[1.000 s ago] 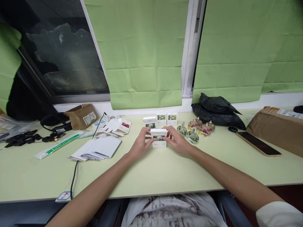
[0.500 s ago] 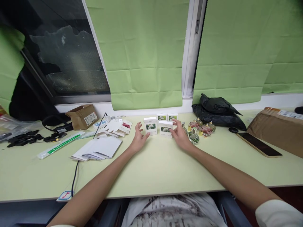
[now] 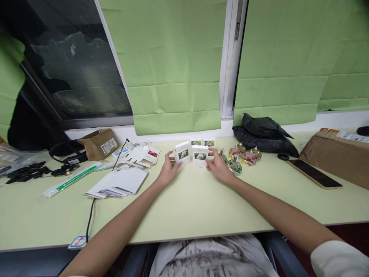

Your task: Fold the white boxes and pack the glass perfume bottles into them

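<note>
My left hand (image 3: 169, 168) grips the side of a small white box (image 3: 182, 152) with a white-flower picture, which tilts slightly. Beside it, my right hand (image 3: 218, 166) has thumb and fingers on the right edge of a second white box (image 3: 199, 157) of the same kind, standing upright. Close behind stand two more such boxes, one on the left (image 3: 196, 142) and one on the right (image 3: 209, 142), partly hidden by the front ones. Just right of my right hand is a round glass bottle (image 3: 235, 166) with green contents; another bottle (image 3: 222, 154) is partly covered by the hand.
Bottles with pink flowers (image 3: 250, 156) stand right of the green ones. Farther right are black plastic bags (image 3: 263, 134), a phone (image 3: 314, 173) and a brown parcel (image 3: 337, 156). Flattened white boxes (image 3: 118, 181), a cable (image 3: 91, 219) and an open brown carton (image 3: 99, 144) lie left.
My left hand has closed on the left box, which now leans and is turned. My right hand still holds the other box, now shifted slightly. The view has moved a little.
</note>
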`<state>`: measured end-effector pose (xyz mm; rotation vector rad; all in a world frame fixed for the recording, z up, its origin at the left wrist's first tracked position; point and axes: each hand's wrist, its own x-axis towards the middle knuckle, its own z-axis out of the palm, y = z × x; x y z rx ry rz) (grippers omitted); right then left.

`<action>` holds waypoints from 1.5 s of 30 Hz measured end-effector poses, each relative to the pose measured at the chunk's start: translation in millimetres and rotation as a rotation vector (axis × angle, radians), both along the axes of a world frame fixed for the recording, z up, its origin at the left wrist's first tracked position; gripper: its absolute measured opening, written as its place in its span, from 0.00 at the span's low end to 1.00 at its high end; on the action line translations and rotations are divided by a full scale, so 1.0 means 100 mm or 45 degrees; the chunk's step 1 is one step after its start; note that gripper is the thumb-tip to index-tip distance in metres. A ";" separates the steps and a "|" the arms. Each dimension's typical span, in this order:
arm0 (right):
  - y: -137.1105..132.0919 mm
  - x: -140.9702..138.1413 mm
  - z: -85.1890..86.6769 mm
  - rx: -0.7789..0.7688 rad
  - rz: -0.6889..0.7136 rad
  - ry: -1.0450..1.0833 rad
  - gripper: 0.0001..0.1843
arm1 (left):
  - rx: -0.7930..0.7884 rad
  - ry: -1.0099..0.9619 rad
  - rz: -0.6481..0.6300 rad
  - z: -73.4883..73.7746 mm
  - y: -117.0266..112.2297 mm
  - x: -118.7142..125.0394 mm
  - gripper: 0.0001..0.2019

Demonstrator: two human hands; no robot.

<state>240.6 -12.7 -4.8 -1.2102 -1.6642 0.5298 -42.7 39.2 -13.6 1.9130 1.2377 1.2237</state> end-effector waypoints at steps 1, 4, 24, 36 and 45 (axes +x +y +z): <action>0.00 0.00 0.00 -0.007 0.005 0.001 0.30 | 0.007 0.013 0.013 0.01 -0.01 0.00 0.37; 0.01 0.00 0.00 -0.024 0.011 -0.008 0.30 | 0.024 0.071 0.038 0.03 -0.02 0.00 0.33; 0.17 0.03 -0.09 -0.040 0.067 0.130 0.21 | -0.043 -0.064 0.174 0.02 0.07 -0.13 0.26; -0.04 0.07 0.19 0.315 -0.301 -0.201 0.24 | 0.235 0.102 0.157 0.21 -0.17 -0.06 0.17; -0.07 0.22 0.35 0.496 -0.647 -0.835 0.18 | 0.366 0.062 0.108 0.31 -0.32 0.02 0.15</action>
